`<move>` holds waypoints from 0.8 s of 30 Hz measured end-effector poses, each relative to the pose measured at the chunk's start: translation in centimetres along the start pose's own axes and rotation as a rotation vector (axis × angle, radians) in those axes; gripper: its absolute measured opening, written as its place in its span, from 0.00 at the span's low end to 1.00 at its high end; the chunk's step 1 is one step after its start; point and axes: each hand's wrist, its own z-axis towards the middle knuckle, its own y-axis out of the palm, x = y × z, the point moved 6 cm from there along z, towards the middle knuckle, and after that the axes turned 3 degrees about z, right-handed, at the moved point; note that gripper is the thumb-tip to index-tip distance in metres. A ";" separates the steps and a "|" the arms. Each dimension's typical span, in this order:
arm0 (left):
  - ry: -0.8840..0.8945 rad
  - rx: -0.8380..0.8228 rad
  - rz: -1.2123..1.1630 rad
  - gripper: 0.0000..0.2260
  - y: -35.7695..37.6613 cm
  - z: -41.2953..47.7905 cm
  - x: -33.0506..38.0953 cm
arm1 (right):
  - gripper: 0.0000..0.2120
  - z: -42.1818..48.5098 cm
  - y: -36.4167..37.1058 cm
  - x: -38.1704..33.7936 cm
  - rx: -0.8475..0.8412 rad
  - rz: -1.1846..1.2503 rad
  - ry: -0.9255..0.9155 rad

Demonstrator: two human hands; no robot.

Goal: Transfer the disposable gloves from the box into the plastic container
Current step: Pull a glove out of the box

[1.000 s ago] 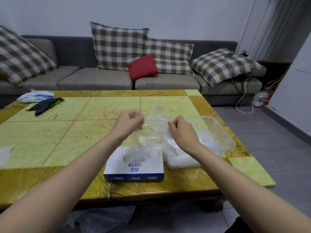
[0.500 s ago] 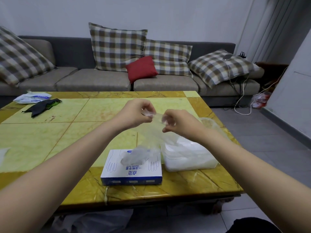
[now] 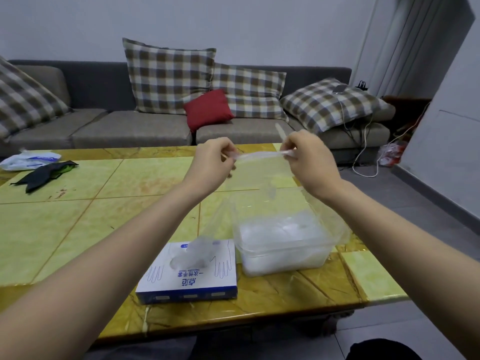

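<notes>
Above the far side of the plastic container (image 3: 285, 258), your left hand (image 3: 211, 158) and right hand (image 3: 309, 157) hold one clear glove (image 3: 259, 155) stretched between them. Each hand pinches an end of its top edge between thumb and curled fingers, the left at the glove's 9 o'clock and the right at its 3 o'clock. The rest of your fingertips are tucked behind the knuckles, so you cannot see exactly how many grip the film. Below that taut edge the glove hangs toward 6 o'clock, but it is so transparent that its outline is mostly lost against the table (image 3: 78, 224), and you cannot tell where it ends. The container sits at the table's near right, at 3 o'clock of the glove box (image 3: 192, 271), with a whitish heap of gloves (image 3: 280, 229) inside; whether container and box touch is unclear. A crumpled glove (image 3: 194, 253) pokes from the box's opening. At the table's 10 o'clock corner lie a dark cloth item (image 3: 44, 174) and a white bag (image 3: 28, 161), both too small to identify. Your forearms run out of the bottom of the view.
</notes>
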 end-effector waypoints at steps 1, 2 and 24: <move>0.029 0.040 -0.013 0.06 -0.1 0.0 0.5 | 0.08 0.0 -0.6 0.2 0.075 -0.012 -0.022; 0.061 0.060 -0.017 0.06 0.3 0.0 1.1 | 0.10 -0.2 -1.3 0.7 0.141 -0.019 -0.044; 0.157 -0.981 0.788 0.09 16.2 -5.3 -2.9 | 0.13 -9.0 11.7 9.5 -1.092 -0.102 0.220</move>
